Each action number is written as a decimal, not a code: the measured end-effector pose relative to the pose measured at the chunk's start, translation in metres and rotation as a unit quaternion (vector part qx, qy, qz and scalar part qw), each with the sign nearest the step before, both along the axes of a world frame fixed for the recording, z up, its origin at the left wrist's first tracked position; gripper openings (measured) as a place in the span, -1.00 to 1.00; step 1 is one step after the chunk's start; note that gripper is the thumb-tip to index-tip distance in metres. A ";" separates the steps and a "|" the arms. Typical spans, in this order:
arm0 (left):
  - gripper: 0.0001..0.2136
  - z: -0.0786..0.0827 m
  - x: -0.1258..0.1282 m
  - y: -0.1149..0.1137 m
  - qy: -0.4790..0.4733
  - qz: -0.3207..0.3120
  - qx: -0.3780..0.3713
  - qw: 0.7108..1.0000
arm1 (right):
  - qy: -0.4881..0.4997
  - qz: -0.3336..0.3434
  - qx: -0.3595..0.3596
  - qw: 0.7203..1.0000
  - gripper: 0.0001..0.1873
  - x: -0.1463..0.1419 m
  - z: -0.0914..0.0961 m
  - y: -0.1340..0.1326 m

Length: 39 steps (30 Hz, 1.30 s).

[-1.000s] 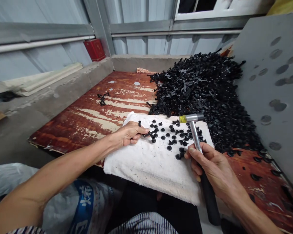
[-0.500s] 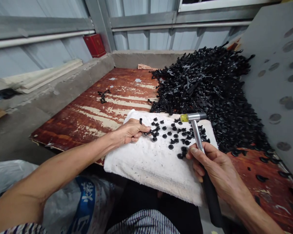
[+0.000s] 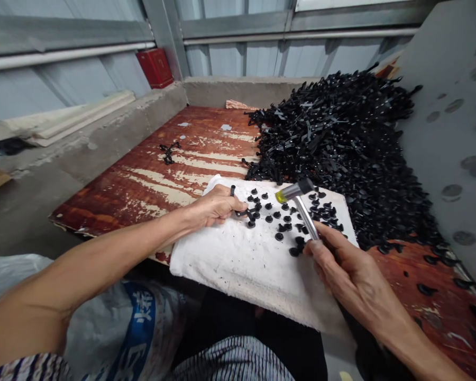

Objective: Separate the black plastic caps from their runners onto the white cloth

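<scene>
Showing: a worn red wooden surface [image 3: 150, 180] seen from above.
Heap: black plastic parts [image 3: 341, 137] piled at the far right.
Cloth: white towel [image 3: 241, 264] on the near edge, dotted with small black buttons [image 3: 278, 236].
Right hand [image 3: 349, 270]: closed round a small hammer [image 3: 297, 198], its head tilted above the buttons.
Left hand [image 3: 214, 206]: fingers pinching a black sprue piece [image 3: 244, 213] against the towel.

Corrugated metal wall [image 3: 238, 58] behind worn red board [image 3: 174, 159]

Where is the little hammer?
The hammer is in the right hand, its head over the white cloth, near the small black parts.
</scene>
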<state>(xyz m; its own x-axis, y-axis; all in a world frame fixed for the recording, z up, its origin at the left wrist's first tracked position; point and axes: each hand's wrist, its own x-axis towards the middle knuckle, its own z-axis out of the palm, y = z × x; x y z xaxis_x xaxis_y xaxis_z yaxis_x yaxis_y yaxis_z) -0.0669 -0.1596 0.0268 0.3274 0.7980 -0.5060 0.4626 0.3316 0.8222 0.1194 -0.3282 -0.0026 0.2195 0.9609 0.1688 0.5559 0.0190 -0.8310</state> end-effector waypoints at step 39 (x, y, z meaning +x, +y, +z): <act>-0.77 -0.017 -0.007 0.002 -0.020 -0.055 0.029 0.998 | -0.188 0.028 0.129 0.973 -0.40 -0.016 0.021 -0.007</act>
